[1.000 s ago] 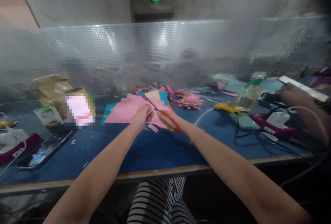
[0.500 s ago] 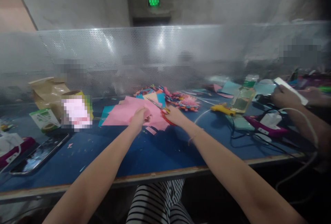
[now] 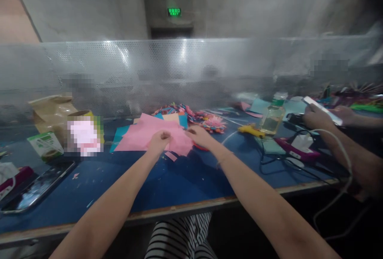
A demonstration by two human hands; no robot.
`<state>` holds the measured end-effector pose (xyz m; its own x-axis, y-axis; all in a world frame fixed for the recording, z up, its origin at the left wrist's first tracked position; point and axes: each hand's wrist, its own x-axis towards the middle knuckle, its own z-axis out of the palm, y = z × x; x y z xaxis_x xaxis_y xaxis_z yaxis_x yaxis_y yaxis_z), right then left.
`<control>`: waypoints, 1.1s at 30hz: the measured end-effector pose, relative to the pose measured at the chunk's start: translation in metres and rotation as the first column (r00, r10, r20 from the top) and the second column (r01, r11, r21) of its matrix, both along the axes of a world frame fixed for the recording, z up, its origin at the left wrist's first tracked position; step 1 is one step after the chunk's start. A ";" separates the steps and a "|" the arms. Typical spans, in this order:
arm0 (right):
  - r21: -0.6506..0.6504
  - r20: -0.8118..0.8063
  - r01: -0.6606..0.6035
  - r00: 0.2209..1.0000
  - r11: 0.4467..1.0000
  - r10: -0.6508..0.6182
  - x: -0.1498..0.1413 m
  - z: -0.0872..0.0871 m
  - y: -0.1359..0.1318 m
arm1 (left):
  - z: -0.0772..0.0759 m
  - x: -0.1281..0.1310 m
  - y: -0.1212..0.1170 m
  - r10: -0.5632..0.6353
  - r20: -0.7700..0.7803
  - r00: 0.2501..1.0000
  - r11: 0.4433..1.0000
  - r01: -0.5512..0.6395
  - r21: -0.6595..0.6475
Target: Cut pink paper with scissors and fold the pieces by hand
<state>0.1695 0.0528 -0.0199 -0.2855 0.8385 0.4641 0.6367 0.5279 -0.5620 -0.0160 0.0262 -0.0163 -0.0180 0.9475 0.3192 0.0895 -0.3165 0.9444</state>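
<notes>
Sheets of pink paper (image 3: 140, 131) lie in a loose stack over blue and tan sheets. My left hand (image 3: 158, 141) rests on this stack, its fingers closed in a pinch on pink paper. By the stack's right edge, my right hand (image 3: 200, 136) has curled fingers. The red handle of the scissors (image 3: 202, 147) shows beneath its palm; the blades are hidden. A narrow pink strip (image 3: 171, 156) lies on the blue table just in front of the stack. Behind it sits a bunch of multicoloured paper fringe (image 3: 214, 123).
At the left stand a brown paper bag (image 3: 50, 111), a roll of tape (image 3: 85, 113), a green-and-white box (image 3: 44, 145) and a phone (image 3: 38, 189). To the right are a yellow glue gun (image 3: 251, 130), a bottle (image 3: 273, 117), cables, and another person's hand (image 3: 318, 117) holding a phone.
The scissors blades, visible over the paper before, no longer show; the red handle now sits lower, under my right palm. The view has tilted up slightly.
</notes>
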 end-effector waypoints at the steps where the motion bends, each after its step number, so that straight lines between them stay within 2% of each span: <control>1: -0.054 -0.065 -0.077 0.995 0.996 0.074 -0.007 0.003 -0.005 | 0.000 0.000 -0.001 0.004 -0.004 1.000 1.000 -0.004 0.007; 4: -0.176 -0.224 -0.251 0.952 0.952 0.209 -0.027 0.010 -0.020 | 0.001 -0.001 -0.002 0.020 -0.034 0.999 1.000 -0.020 0.023; 6: -0.207 -0.266 -0.285 0.937 0.936 0.226 -0.035 0.012 -0.027 | 0.000 -0.002 -0.002 0.028 -0.029 0.999 0.999 -0.028 0.027; 12: -0.173 -0.163 -0.216 0.968 0.961 0.188 -0.036 0.015 -0.031 | -0.006 -0.003 0.003 0.017 -0.005 1.000 1.000 -0.017 0.017; 15: -0.125 -0.113 -0.153 0.984 0.980 0.139 -0.035 0.018 -0.033 | -0.007 0.000 0.002 -0.037 0.013 0.999 0.999 0.037 0.011; 19: -0.092 -0.093 -0.103 0.991 0.990 0.094 -0.035 0.018 -0.033 | -0.006 0.004 -0.002 -0.085 -0.101 0.991 0.989 0.096 0.113; 23: -0.035 -0.087 -0.071 0.994 0.997 0.067 -0.035 0.016 -0.032 | -0.005 0.005 -0.001 -0.018 -0.121 0.992 0.992 0.033 0.119; 26: -0.012 -0.088 -0.045 0.995 0.999 0.044 -0.037 0.016 -0.034 | -0.004 0.007 -0.001 -0.032 -0.100 0.994 0.996 0.040 0.080; 29: -0.006 -0.106 -0.045 0.993 0.999 0.044 -0.040 0.016 -0.035 | -0.003 0.010 -0.003 -0.044 -0.047 0.998 0.998 0.046 0.052; 33: 0.025 -0.134 -0.101 0.986 0.995 0.103 -0.042 0.014 -0.033 | -0.002 0.011 -0.006 -0.038 -0.003 0.999 0.999 0.038 0.034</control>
